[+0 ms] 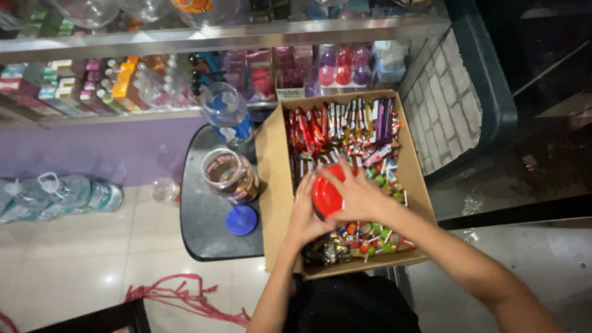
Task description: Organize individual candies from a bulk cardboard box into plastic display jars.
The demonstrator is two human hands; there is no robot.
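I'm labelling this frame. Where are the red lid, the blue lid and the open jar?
red lid (325, 196), head view: its top face, left of the right hand.
blue lid (241, 220), head view: its centre.
open jar (229, 176), head view: its clear wall.

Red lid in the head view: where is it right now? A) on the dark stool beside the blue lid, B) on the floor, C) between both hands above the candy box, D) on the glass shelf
C: both hands, left and right, grip the red lid over the cardboard box of sweets.

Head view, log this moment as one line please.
left hand: on red lid | right hand: on red lid | lid over cardboard box of sweets | open jar, blue lid on dark table
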